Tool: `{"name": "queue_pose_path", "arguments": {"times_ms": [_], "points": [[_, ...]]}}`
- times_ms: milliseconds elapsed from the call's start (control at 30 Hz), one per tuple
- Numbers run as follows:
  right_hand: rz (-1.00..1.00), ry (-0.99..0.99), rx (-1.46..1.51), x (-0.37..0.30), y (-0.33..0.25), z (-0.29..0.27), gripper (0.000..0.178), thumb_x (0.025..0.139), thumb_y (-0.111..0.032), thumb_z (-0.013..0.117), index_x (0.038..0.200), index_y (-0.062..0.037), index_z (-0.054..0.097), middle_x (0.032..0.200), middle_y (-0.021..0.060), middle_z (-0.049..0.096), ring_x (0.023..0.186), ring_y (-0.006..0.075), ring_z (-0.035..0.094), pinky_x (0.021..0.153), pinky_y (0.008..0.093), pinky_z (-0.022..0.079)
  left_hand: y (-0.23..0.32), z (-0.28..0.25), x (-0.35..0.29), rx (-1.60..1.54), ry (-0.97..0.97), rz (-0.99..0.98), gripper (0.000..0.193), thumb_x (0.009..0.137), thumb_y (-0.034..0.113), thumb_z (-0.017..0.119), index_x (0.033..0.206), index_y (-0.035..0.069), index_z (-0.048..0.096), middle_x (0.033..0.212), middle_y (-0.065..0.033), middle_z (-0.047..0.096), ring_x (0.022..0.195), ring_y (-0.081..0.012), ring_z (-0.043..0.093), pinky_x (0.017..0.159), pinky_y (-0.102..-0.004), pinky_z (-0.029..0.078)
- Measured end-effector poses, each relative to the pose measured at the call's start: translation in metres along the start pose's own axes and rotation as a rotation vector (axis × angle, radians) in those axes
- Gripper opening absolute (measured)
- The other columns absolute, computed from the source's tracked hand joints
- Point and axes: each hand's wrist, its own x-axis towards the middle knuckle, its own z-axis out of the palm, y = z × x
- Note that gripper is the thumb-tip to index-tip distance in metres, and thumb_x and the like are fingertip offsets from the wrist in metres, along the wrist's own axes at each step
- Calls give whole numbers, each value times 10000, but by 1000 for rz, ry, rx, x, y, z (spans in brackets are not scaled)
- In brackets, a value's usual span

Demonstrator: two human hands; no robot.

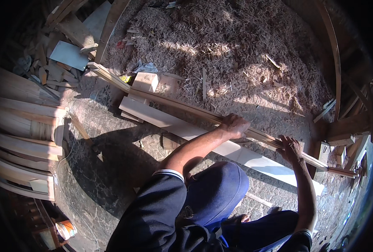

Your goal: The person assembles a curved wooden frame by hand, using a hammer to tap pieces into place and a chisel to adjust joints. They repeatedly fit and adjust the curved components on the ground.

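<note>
Long thin wooden strips [176, 102], bundled side by side, run slantwise from the upper left down to the right. My left hand [235, 126] is closed around them near their middle. Farther right, my right hand [291, 148] grips the same strips with its fingers curled over the far edge. Under and nearer to me lies a wide pale plank [165, 119], roughly parallel to them. A squared wooden block [145, 82] sits under the strips toward their left part. Both palms and the undersides of the strips are hidden.
A broad heap of wood shavings [220, 46] covers the ground ahead. Curved wooden panels [24, 143] are stacked at the left, with offcuts [54, 71] beyond them. An orange and white bucket [66, 229] stands lower left. Timber frames [341, 138] rise at the right.
</note>
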Motion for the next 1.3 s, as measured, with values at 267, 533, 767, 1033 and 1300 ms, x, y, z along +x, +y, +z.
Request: {"name": "queue_pose_path", "arguments": {"times_ms": [267,533,767,1033,1300], "points": [[-110,-55,95,46,-61,-1,826,784,-292,859,1489,-179,444,1161,147,683,1102,363,655,972,489,502,-15,4,-61,-149,577,220,714,847,483,777,1423,119,567,1605,-135,395,1477,-317,372,1250,-529,237],[-112,-61,115,46,-72,-7,1097,724,-304,910,1611,-189,275,1208,169,667,1111,369,654,994,497,490,-44,-38,-217,-407,665,-92,586,882,331,793,1369,63,607,1521,-186,494,1400,-362,483,1174,-478,377],[-175,66,119,28,-80,-48,992,774,-262,871,1599,-179,327,1433,180,555,1281,376,564,1077,500,438,9,-106,-248,-870,324,314,835,912,712,600,1430,57,569,1534,-197,478,1433,-355,447,1211,-518,301],[-189,-117,350,-125,-85,-119,763,878,-400,767,1529,-147,458,1414,180,582,1297,365,570,1105,498,439,72,-148,-223,-140,19,599,285,894,343,710,1005,82,722,1208,-85,663,1233,-295,576,1114,-524,399],[-313,71,467,-206,-81,-90,413,947,-487,645,1090,-101,632,929,80,646,962,303,668,848,470,525,77,-161,-192,-147,-82,565,235,819,217,781,977,44,769,1036,-166,746,1021,-372,692,939,-478,534]]}}
